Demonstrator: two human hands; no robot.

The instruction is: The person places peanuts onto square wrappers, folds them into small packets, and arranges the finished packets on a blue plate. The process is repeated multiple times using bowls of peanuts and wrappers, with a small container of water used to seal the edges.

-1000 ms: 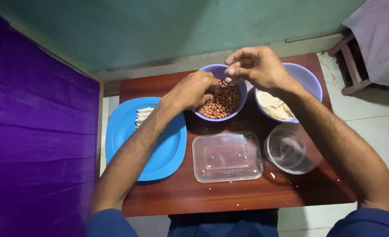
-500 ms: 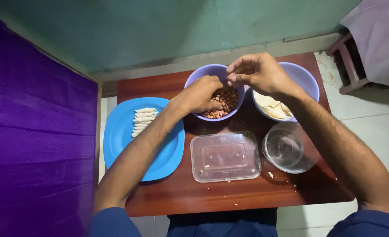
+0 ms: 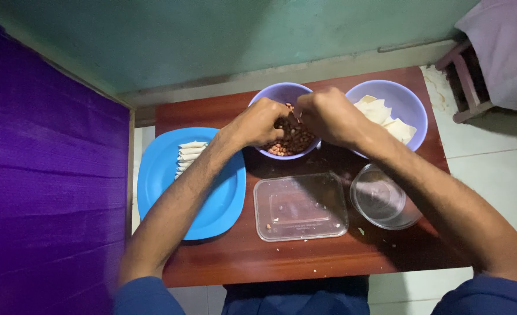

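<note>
A lilac bowl (image 3: pixel 277 93) of brown peanuts (image 3: pixel 289 142) stands at the back middle of a small wooden table (image 3: pixel 270 259). My left hand (image 3: pixel 257 121) hovers over the bowl's left side with fingers curled. My right hand (image 3: pixel 327 115) meets it from the right, fingertips pinched together above the peanuts. What the fingers pinch is too small to make out. Both hands nearly touch each other.
A second lilac bowl (image 3: pixel 407 104) with pale flat pieces sits at the back right. A blue plate (image 3: pixel 171 186) holding folded white pieces lies on the left. A clear rectangular container (image 3: pixel 300 206) and a clear round one (image 3: pixel 384 198) sit in front. A purple wall is left, a stool at top right.
My right hand has come down and left from above the bowls to meet my left hand over the peanuts. My left hand stayed at the bowl.
</note>
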